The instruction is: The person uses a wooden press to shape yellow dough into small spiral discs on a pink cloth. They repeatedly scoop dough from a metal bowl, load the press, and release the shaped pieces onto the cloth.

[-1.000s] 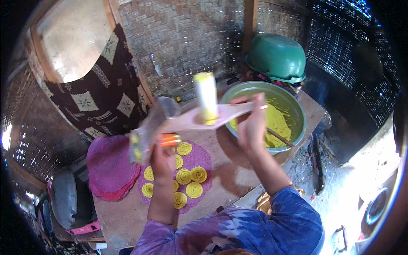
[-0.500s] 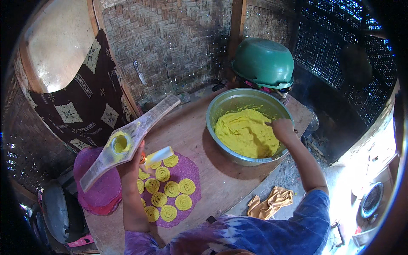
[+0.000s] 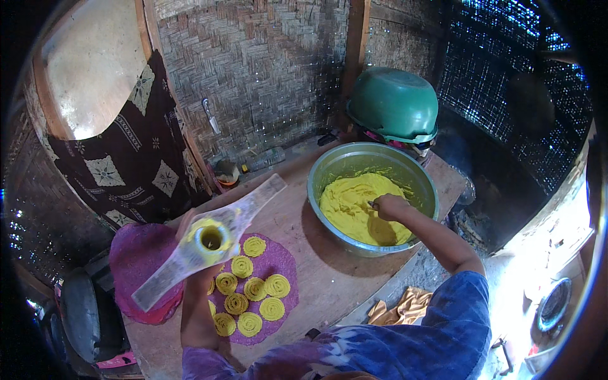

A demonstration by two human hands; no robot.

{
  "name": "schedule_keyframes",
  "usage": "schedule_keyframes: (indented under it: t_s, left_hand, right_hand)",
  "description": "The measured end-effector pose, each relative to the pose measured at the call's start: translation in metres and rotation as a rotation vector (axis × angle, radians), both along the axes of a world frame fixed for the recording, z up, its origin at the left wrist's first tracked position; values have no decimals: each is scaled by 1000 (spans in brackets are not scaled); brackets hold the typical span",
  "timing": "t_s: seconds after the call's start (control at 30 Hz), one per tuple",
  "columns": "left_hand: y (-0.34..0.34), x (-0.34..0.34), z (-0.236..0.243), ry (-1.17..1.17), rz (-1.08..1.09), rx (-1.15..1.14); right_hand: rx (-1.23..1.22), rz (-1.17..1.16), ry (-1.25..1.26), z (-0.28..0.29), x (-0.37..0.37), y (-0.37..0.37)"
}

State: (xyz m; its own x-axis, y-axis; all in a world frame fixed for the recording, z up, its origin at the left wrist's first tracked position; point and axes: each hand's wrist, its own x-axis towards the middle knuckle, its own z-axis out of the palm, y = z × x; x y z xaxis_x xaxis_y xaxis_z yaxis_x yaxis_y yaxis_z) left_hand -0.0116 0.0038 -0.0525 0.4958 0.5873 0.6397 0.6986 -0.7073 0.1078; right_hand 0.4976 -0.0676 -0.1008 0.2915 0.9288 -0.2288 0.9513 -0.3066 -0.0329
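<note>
My left hand (image 3: 201, 276) grips a two-handled wooden dough press (image 3: 246, 210) from beneath, part of the hand hidden by the wood. Yellow dough rings the press's round opening, and its inside looks dark and hollow. Below it, several yellow dough spirals (image 3: 255, 289) lie on a purple mesh sheet (image 3: 291, 266). My right hand (image 3: 391, 208) is closed in a fist over the big basin (image 3: 329, 226), around a thin utensil (image 3: 372, 203) whose short tip shows. Soft yellow dough (image 3: 347, 201) fills the basin's lower part.
More purple mesh sheets (image 3: 142, 266) lie stacked at the table's left. An upturned green basin (image 3: 394, 104) stands behind the dough basin. A clear bottle (image 3: 266, 158) lies by the woven wall. A tan cloth (image 3: 402, 306) sits off the near table edge, and a dark pan (image 3: 82, 316) stands lower left.
The press has shifted right and down and tipped, so its opening faces up more; the pale cylinder beside it is out of sight. My right hand has moved left, over the dough.
</note>
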Motion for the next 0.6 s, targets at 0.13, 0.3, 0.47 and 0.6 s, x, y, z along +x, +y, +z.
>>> schedule_keyframes:
  t_s: [0.13, 0.3, 0.47, 0.6]
  left_hand:
    - [1, 37, 22, -34, -133, -33]
    - [9, 61, 47, -66, -272, -52]
    - [15, 73, 52, -116, -272, 66]
    - [8, 87, 62, -152, -382, 109]
  right_hand:
    - [96, 88, 115, 19, 10, -22]
    - [-53, -121, 606, 130, 3, -73]
    - [-68, 93, 910, 203, -26, -87]
    - [-215, 168, 1070, 210, -60, -78]
